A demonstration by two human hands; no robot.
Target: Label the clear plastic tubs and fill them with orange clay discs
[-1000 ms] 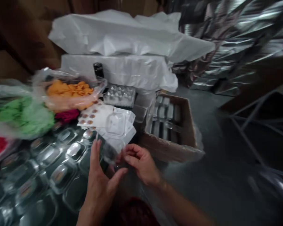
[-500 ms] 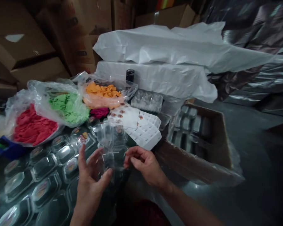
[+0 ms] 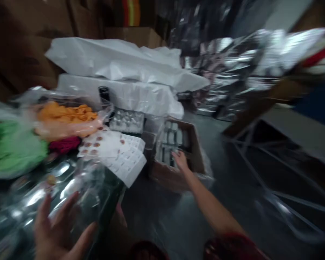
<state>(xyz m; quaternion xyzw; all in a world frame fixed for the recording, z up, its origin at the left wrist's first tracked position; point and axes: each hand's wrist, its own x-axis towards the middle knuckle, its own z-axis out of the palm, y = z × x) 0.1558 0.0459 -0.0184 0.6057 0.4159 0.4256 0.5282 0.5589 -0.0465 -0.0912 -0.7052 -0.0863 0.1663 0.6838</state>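
Well to the left of the carton, a green pile is held in a clear bag. Also well left of the carton, and nearer the wearer, the left hand is held with its fingers spread and nothing seen in its grasp. Under and beyond it the table is covered with clear tubs, much blurred; if that hand is swung low, some could be knocked out of place. An orange pile is bagged beyond them. Closer to the carton's left side, sheets are fanned at the table's edge, from which they could be swept by a passing forearm. Just left of the carton a bumpy tray is seen.

Inside the carton, stacks of what seem to be similar tubs are packed in rows, and by their near row the right hand is placed; whether anything is gripped cannot be told. Should nested tubs cling together, too many could be lifted; should the thin plastic be pinched hard, it could be dented.
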